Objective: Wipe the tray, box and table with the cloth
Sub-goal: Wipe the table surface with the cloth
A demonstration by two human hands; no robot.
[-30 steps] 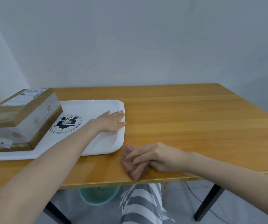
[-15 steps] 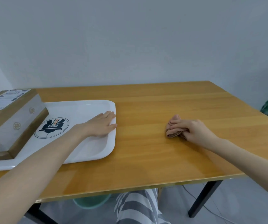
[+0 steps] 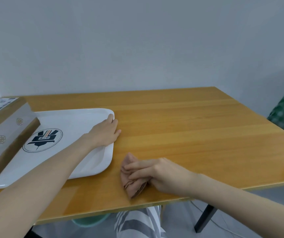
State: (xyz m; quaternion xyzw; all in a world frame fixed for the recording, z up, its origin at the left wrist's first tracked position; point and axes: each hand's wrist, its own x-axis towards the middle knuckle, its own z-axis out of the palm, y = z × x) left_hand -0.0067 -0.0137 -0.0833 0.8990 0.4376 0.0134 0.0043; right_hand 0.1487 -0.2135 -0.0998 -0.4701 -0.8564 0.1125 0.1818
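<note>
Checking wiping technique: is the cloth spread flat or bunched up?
Bunched. The cloth is a folded wad with layered edges showing, pressed to the table under the right hand.

I see the tray (image 3: 72,124) on the left part of the table (image 3: 189,127). The box (image 3: 4,127) sits on the tray's left end. My left hand (image 3: 106,133) rests on the tray's right edge. My right hand (image 3: 161,174) presses the cloth (image 3: 131,184) on the table, just right of the tray, near the front edge.

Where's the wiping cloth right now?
In the head view, the crumpled pinkish-brown cloth lies pressed under the right hand on the wooden table, near its front edge, just right of the white plastic tray.
</note>
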